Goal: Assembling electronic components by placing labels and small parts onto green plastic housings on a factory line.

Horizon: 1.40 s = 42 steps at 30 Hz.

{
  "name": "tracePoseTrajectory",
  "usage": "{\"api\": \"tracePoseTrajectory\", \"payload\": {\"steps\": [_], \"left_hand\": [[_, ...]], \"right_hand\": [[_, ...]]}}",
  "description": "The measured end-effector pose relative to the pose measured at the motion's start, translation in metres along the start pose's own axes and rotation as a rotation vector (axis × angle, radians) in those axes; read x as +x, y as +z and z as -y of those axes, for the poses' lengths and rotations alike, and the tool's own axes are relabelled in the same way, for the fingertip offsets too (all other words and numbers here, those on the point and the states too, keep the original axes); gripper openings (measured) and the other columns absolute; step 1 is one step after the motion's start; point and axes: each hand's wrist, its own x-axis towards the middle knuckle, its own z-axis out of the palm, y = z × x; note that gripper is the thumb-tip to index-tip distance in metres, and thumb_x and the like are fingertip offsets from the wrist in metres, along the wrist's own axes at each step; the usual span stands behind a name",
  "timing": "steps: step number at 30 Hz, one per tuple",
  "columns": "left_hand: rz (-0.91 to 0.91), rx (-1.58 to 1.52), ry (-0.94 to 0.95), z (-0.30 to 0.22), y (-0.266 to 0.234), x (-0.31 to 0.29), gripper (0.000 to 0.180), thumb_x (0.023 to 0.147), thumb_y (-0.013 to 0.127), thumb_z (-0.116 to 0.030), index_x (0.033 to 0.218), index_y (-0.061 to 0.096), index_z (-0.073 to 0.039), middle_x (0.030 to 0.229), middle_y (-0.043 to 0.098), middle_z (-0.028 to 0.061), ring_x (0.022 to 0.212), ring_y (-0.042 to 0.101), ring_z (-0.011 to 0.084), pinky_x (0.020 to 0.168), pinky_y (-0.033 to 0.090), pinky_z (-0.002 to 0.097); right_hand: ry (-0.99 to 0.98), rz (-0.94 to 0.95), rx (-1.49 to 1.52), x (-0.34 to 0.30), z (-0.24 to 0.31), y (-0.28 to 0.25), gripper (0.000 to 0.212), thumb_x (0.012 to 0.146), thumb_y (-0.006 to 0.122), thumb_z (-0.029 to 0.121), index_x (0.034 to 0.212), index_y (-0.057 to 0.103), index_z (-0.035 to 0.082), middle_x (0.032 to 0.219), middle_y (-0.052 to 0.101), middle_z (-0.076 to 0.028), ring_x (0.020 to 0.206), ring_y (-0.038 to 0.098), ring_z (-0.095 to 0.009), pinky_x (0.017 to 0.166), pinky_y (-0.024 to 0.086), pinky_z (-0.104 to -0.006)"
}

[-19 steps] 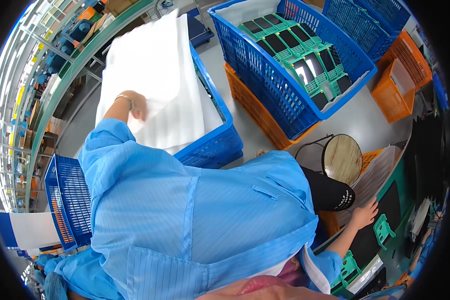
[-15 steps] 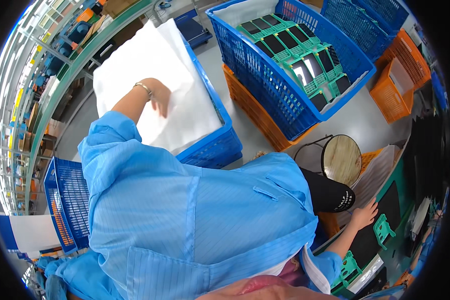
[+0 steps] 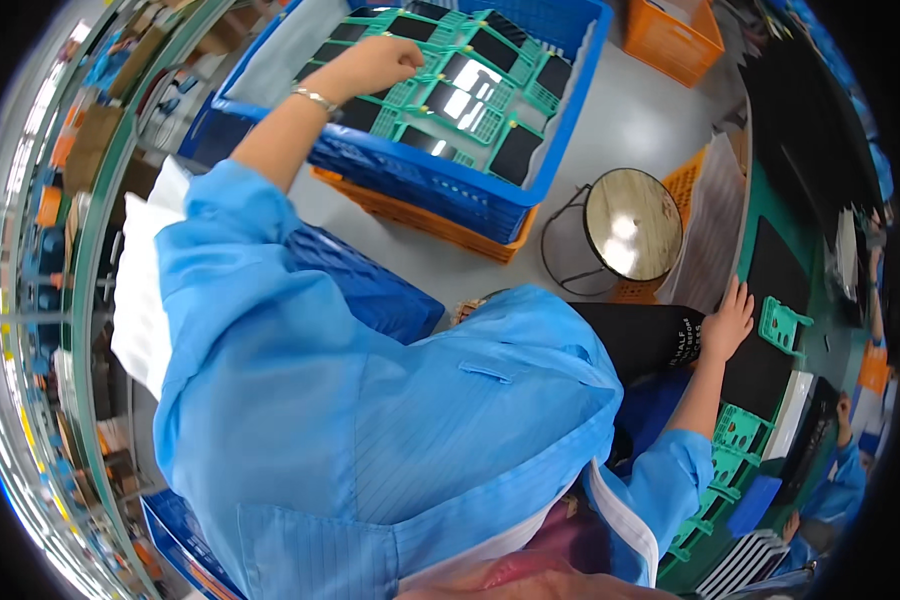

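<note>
My left hand (image 3: 378, 68), with a bangle at the wrist, is over the blue crate (image 3: 448, 192) at the top. Its fingers are curled down among several green plastic frames with glossy dark panels (image 3: 470, 88); what lies under the fingertips, if anything, is hidden. On the right, my right hand (image 3: 730, 322) rests with fingers stretched out at the edge of a black mat (image 3: 755, 375) on the green workbench. Beside it on the mat lies a single green plastic frame (image 3: 782, 326). More green frames (image 3: 735, 430) stand in a row nearer me.
A round stool (image 3: 634, 222) stands between the crate and the bench. Orange crates (image 3: 670, 42) sit at the upper right and under the blue crate. White foam sheets (image 3: 148, 290) lie at my left by another blue crate (image 3: 370, 290). Shelving runs along the left.
My view and body have turned. My left hand has gone from the white foam sheets to the crate of panelled frames. My right hand stays at the bench edge.
</note>
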Motion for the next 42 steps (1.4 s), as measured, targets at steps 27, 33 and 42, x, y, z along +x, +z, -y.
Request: {"api": "tracePoseTrajectory", "payload": {"steps": [27, 33, 42], "left_hand": [[-0.263, -0.374, 0.168, 0.012, -0.076, 0.098, 0.035, 0.087, 0.06, -0.008, 0.12, 0.052, -0.005, 0.104, 0.058, 0.0041, 0.091, 0.056, 0.01, 0.074, 0.045, 0.0215], [0.048, -0.318, 0.451, -0.225, -0.067, 0.167, 0.017, 0.087, 0.059, -0.014, 0.1, 0.062, -0.003, 0.088, 0.058, -0.0017, 0.069, 0.048, 0.0047, 0.06, 0.038, 0.0182], [0.126, 0.206, 1.196, -0.603, 0.167, 0.239, 0.015, 0.07, 0.057, -0.008, 0.077, 0.069, -0.002, 0.08, 0.064, 0.0208, 0.078, 0.063, 0.0357, 0.068, 0.051, 0.0424]], "right_hand": [[0.16, -0.42, 0.418, 0.023, -0.074, -0.015, 0.03, 0.071, 0.055, 0.003, 0.099, 0.066, 0.005, 0.101, 0.064, -0.015, 0.096, 0.061, -0.029, 0.085, 0.048, -0.0393], [0.159, -0.094, 0.154, 0.004, -0.118, -0.021, 0.014, 0.084, 0.056, 0.018, 0.087, 0.065, 0.006, 0.093, 0.063, -0.005, 0.099, 0.055, -0.023, 0.083, 0.042, -0.0393], [0.171, -0.168, 0.379, -0.048, -0.109, -0.044, 0.011, 0.075, 0.062, 0.01, 0.083, 0.062, 0.002, 0.09, 0.059, -0.011, 0.098, 0.053, -0.029, 0.082, 0.042, -0.0414]]}}
